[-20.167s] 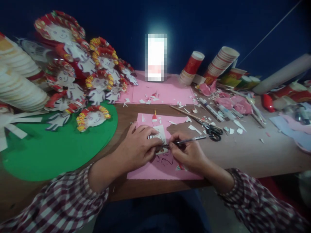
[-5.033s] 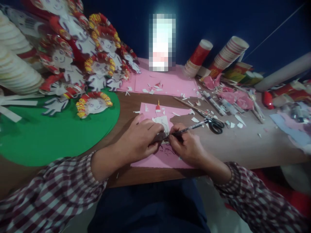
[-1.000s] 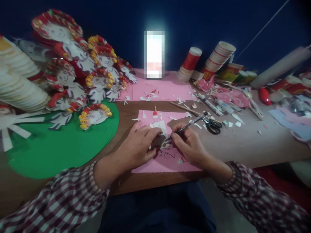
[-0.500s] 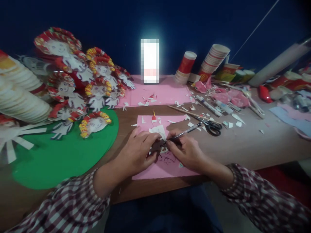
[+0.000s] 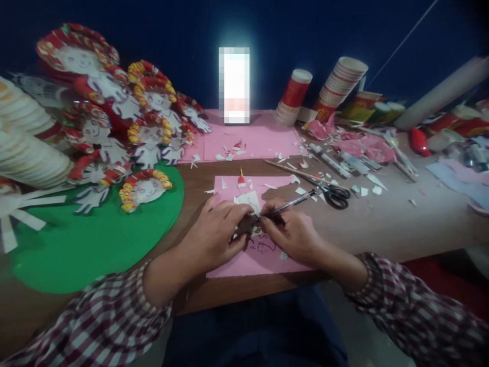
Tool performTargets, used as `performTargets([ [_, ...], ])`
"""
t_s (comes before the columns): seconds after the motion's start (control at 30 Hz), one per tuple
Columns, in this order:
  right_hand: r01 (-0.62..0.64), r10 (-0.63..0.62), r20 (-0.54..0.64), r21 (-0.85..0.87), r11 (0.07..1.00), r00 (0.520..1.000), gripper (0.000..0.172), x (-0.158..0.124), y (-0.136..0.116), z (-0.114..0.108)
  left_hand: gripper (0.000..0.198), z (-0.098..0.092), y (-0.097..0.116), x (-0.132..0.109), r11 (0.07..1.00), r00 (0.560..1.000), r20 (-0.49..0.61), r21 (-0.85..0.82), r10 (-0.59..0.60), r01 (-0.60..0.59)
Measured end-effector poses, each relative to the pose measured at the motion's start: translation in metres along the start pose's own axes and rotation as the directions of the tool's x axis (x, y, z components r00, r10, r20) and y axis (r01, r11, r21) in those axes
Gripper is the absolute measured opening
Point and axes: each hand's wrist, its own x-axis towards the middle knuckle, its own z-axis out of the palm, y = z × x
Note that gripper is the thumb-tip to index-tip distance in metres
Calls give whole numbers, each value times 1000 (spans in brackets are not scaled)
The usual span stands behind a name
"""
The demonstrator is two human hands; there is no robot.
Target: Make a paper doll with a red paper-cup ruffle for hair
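My right hand [image 5: 292,229] grips a slim pen [image 5: 292,202], its tip down at a small piece of white paper [image 5: 247,199]. My left hand [image 5: 214,224] curls over the paper's left side, thumb and fingers bent around its near part and pressing it; that part is mostly hidden by the fingers. Beneath both hands lies a pink sheet [image 5: 233,265] with dark pen marks between the wrists. A small red-and-yellow scrap [image 5: 241,180] rests just beyond the paper.
Black-handled scissors [image 5: 336,196] and a thin wooden stick [image 5: 301,171] lie to the right, among white scraps and markers [image 5: 330,162]. Stacked paper cups [image 5: 344,81] stand behind. Paper figures [image 5: 147,191] and a green sheet [image 5: 95,244] occupy the left. A blurred-out bright phone-shaped screen [image 5: 235,84] stands at the back.
The view has shifted slightly, so the things at the back appear higher. Both hands stay at the paper, with the pen tip moved only a little.
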Motion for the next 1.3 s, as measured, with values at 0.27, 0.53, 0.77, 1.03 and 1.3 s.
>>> performTargets([
  [0.27,7,-7,-2,-16,1000,1000,3,0,2,1,34,0,0,1,1000,1000,-9,13,17,-17],
  [0.53,22,-22,-8,-1,1000,1000,3,0,3,1,34,-2,2,1,1000,1000,-1,4,1,-1],
  [0.77,-5,5,1,9,1000,1000,3,-1,3,2,18,-6,4,5,1000,998,63,-15,2,-1],
  [1.03,7,-7,2,8,1000,1000,5,-1,1,0,14,-5,2,4,999,998,51,-8,46,-45],
  [1.3,-5,5,17,-21,1000,1000,4,-1,4,1,13,-3,0,4,998,998,24,-3,59,-59],
])
